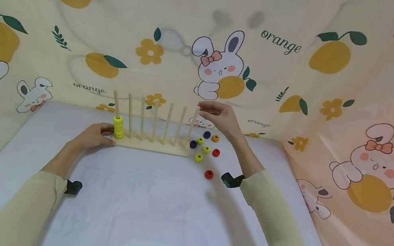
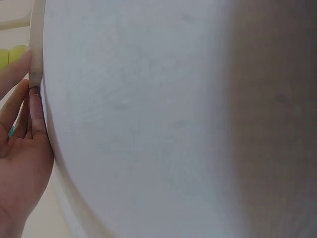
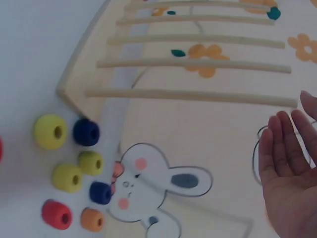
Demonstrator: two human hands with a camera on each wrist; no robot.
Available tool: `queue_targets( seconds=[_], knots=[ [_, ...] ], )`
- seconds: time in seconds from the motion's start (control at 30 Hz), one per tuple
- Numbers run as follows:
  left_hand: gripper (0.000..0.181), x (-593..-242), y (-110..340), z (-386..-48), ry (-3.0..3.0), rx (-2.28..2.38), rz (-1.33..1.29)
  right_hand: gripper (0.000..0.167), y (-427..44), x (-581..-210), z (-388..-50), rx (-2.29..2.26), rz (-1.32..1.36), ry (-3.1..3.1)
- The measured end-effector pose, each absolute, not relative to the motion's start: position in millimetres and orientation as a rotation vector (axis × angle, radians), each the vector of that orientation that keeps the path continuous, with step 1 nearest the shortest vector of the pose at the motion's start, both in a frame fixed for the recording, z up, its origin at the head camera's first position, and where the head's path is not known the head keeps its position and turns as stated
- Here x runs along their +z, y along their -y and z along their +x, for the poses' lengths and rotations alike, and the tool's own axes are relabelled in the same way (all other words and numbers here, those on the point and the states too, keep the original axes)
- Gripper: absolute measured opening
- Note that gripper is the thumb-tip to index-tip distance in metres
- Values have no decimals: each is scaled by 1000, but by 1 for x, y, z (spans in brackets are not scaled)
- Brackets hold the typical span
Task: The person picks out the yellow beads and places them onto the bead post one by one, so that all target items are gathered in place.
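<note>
A pale wooden rack point(image 1: 151, 147) carries a row of upright pegs. Several yellow beads point(image 1: 119, 127) are stacked on its leftmost peg. My left hand point(image 1: 95, 135) holds the left end of the base; in the left wrist view the thumb lies along the base beside the beads, with fingers against its end. My right hand point(image 1: 220, 117) is at the top of the rightmost peg point(image 3: 193, 96). Its fingers point(image 3: 280, 144) are nearly straight, with the thumb apart from them around the tip, and no bead shows between them in the right wrist view.
Right of the rack lie loose beads: dark blue point(image 1: 207, 135), yellow point(image 1: 198, 157), orange point(image 1: 215, 138) and red point(image 1: 216, 152). Another red bead point(image 1: 209, 174) lies nearer on the white tabletop point(image 1: 138, 197). A printed cloth point(image 1: 179, 13) hangs behind the rack and at the sides.
</note>
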State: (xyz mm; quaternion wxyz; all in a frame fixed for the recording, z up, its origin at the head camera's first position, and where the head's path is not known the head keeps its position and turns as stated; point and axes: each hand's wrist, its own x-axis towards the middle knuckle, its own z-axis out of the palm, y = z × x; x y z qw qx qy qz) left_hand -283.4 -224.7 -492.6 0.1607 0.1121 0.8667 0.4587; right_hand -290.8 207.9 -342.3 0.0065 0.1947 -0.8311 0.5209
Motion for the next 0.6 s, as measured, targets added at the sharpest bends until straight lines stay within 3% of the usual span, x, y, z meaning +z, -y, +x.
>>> queue_targets(
  seconds=[0.6],
  knots=[
    [76, -494, 224, -284, -2503, 1331, 323, 30, -251, -403, -275, 1630, 428, 2637]
  ],
)
